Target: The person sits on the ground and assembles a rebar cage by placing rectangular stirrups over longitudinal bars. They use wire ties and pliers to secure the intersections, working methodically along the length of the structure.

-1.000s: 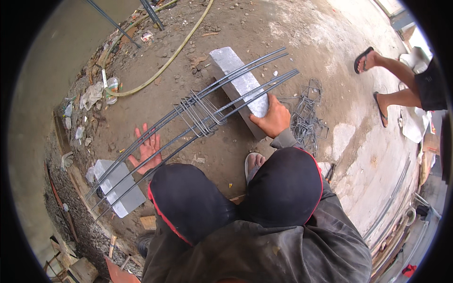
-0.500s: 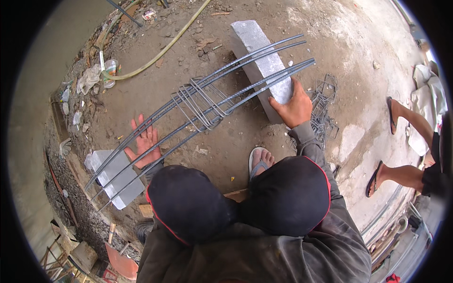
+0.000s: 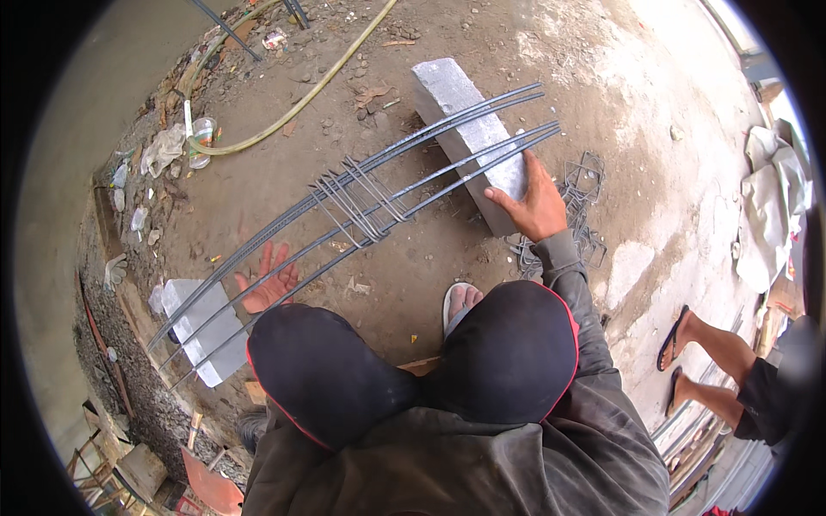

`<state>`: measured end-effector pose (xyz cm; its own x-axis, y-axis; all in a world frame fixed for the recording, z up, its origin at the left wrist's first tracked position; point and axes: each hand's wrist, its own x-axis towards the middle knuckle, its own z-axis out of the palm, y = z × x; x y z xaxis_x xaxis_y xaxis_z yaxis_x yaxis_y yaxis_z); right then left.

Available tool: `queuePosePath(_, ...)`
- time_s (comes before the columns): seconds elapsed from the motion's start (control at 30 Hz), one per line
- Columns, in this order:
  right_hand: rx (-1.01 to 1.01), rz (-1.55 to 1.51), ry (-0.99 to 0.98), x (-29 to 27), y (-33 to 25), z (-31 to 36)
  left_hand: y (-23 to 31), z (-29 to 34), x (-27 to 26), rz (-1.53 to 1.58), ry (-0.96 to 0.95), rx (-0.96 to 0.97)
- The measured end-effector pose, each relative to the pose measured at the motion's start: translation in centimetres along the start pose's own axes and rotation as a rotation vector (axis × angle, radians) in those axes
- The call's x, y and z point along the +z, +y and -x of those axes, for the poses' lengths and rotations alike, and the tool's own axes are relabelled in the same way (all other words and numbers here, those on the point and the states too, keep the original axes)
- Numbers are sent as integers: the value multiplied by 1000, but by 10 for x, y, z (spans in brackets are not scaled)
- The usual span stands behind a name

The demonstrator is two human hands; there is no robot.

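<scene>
Several ribbed steel rebars (image 3: 297,209) lie lengthwise across two pale grey blocks, running from lower left to upper right. A bunch of bent wire stirrups (image 3: 357,202) is looped around the bars near their middle. My right hand (image 3: 542,205) grips the near end of the right block (image 3: 460,95), thumb on its top edge, beside the bar ends. Spread fingers show on my left hand (image 3: 267,279), which is palm up under the bars, next to the left block (image 3: 206,327). Nothing is held in it.
More loose stirrups (image 3: 585,193) are piled on the ground right of the right block. A yellowish hose (image 3: 301,116) curves across the dirt ahead. Another person's legs in sandals (image 3: 714,340) are at the right. Crumpled white sheeting (image 3: 766,215) lies beyond.
The right block and the bars' far ends have come slightly nearer to me. The stirrups lean differently on the bars. The other person's feet have moved nearer to my side.
</scene>
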<state>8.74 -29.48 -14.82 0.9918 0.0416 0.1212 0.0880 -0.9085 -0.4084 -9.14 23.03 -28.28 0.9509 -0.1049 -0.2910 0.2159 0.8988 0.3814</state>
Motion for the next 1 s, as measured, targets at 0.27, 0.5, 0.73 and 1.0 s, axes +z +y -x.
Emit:
queuePosePath(0.27,-237,-192,109,-44,-57,-16,83,117,85,-966,316,-262)
queuePosePath(0.5,-686,252,-355,37,-112,-119,97,-42,144,-1806,19,69)
queuePosePath(0.73,-577,120,-189,49,-106,-129,86,-69,115,-1822,166,121)
queuePosePath(1.0,-451,-54,-155,41,-157,-26,57,-65,139,-2131,281,893)
